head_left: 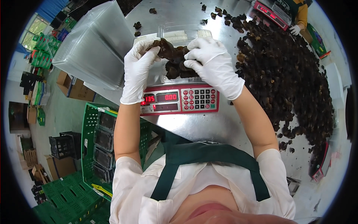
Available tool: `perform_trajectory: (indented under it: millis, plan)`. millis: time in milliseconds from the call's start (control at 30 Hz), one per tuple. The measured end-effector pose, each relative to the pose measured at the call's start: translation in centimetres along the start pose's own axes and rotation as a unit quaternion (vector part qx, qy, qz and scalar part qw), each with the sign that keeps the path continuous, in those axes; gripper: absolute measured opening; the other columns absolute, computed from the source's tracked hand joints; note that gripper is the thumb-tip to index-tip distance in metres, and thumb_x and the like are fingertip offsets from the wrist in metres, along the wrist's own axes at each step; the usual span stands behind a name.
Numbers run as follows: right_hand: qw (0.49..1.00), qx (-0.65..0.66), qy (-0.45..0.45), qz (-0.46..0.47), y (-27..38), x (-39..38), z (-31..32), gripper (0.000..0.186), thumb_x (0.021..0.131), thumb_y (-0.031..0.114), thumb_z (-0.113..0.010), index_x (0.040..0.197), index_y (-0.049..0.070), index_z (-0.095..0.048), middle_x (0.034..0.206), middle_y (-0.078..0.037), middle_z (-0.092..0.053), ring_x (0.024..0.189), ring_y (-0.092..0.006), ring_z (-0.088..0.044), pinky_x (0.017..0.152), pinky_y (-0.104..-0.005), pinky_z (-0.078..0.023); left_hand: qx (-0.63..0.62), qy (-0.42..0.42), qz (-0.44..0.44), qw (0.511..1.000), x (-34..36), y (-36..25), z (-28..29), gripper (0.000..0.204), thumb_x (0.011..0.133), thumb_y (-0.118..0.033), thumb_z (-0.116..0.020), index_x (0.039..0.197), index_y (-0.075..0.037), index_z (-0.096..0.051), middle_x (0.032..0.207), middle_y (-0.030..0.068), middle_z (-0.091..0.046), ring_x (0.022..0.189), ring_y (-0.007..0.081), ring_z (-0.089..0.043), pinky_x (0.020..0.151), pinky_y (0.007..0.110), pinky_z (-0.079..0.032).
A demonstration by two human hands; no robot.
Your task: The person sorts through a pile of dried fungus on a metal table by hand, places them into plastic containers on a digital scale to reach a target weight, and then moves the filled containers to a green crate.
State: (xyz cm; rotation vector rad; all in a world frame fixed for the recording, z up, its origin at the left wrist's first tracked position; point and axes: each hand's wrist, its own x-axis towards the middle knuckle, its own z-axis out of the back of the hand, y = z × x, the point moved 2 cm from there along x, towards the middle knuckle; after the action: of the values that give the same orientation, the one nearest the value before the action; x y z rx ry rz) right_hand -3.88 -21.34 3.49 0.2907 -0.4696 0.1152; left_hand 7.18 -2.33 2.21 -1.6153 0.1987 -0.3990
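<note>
We have both gloved hands at the upper middle of the frame over a clear plastic tray (175, 37) that sits on the red scale (179, 99). Our left hand (137, 69) pinches one dark dried mushroom piece (164, 47), and our right hand (214, 63) lies curled on the mushrooms in the tray (178, 67). To do this well, we judge, pieces should go in or come out singly, with both hands lifted clear before the scale is read. The tray looks roughly half full. A stack of empty clear trays (93, 48) lies upper left, green crates (95, 145) hold packed trays lower left, and the loose mushroom heap (291, 71) covers the table (220, 127) at right.
</note>
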Motion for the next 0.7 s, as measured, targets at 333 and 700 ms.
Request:
perform_trajectory:
  millis: [333, 700]
  plan:
    - [0.913, 0.384, -0.070, -0.116, -1.9, 0.8, 1.3, 0.016, 0.092, 0.020, -0.076, 0.091, 0.003, -0.074, 0.117, -0.009, -0.071, 0.104, -0.0200, -0.065, 0.095, -0.0328, -0.050, -0.044, 0.026, -0.012, 0.999, -0.3, 0.5, 0.0, 0.017, 0.097, -0.008, -0.070, 0.111, 0.001, -0.075, 0.086, 0.0015, -0.072, 0.070, 0.0069, -0.061, 0.066, 0.023, -0.047]
    - [0.802, 0.573, -0.027, -0.166, -1.9, 2.3, 1.7, 0.030, 0.105, 0.029, -0.063, 0.112, 0.000, -0.066, 0.092, -0.006, -0.070, 0.081, -0.0085, -0.068, 0.063, -0.0172, -0.052, -0.087, 0.038, -0.098, 0.991, -0.2, -2.7, -0.7, 0.021, 0.102, -0.011, -0.061, 0.120, -0.001, -0.065, 0.100, 0.0058, -0.073, 0.081, 0.0110, -0.068, 0.068, 0.025, -0.052]
